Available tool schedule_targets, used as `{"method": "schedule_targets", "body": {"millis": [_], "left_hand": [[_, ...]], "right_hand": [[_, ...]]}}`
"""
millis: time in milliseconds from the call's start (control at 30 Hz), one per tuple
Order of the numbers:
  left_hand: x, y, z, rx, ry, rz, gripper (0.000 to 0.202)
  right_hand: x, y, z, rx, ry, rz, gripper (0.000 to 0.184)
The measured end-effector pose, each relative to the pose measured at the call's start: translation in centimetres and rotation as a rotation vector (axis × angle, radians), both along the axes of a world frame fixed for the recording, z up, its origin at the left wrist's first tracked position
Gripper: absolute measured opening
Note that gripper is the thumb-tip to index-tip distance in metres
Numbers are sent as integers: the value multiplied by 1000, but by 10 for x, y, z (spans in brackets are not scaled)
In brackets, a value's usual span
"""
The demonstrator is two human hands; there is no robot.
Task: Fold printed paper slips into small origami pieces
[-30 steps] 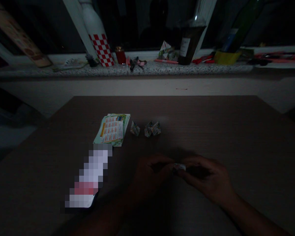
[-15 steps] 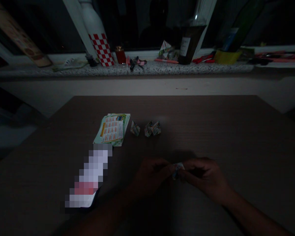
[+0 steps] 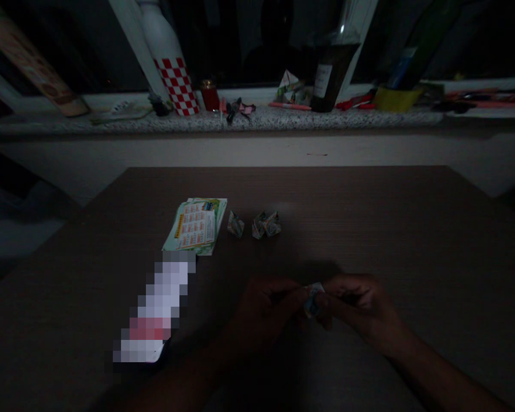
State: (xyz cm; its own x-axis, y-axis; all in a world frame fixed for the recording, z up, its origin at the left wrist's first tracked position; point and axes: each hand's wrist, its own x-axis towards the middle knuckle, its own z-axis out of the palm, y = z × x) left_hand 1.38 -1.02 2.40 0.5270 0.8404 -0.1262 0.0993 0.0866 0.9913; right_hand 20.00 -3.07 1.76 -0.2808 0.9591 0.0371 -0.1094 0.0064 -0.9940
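Observation:
A small folded piece of printed paper (image 3: 313, 298) is pinched between my two hands, low over the front middle of the table. My left hand (image 3: 268, 303) grips its left side with thumb and fingers. On the other side, my right hand (image 3: 360, 303) holds its right edge, the thumb pressed on the paper. Beyond them stand a small folded paper piece (image 3: 236, 225) and, to its right, a pair of similar folded pieces (image 3: 266, 225) that touch each other. Dim light hides the fine folds.
Left of the folded pieces lies a stack of printed paper sheets (image 3: 195, 226). A phone with a lit, blurred screen (image 3: 154, 309) lies nearer to me. Behind the wooden table (image 3: 347, 194), a granite windowsill (image 3: 266, 120) carries a checkered bottle (image 3: 175, 80), a dark bottle (image 3: 324, 83) and small items.
My right thumb and fingers have shifted slightly on the folded paper, which shows a little more of its printed face. The other things have stayed in place.

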Motion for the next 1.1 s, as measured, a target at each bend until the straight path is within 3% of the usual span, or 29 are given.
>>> {"method": "schedule_targets", "body": {"millis": [267,400,533,767,867,1100], "left_hand": [[-5,1,-6,-14,111,-68,41],[-3,-2,-2,102,84,9,37],[-1,-3,0,130,108,-19,33],[-2,-2,5,445,171,-40,32],[-2,-3,6,404,155,-32,32],[-5,-2,0,107,28,-67,40]], "right_hand": [[-2,0,-5,-46,-53,-104,17],[-5,-2,-6,-31,-124,22,24],[-7,-7,-6,54,-203,137,39],[-4,-9,-7,59,-191,134,50],[-4,-8,-6,72,-169,134,51],[-3,-9,-2,141,-261,112,53]]}}
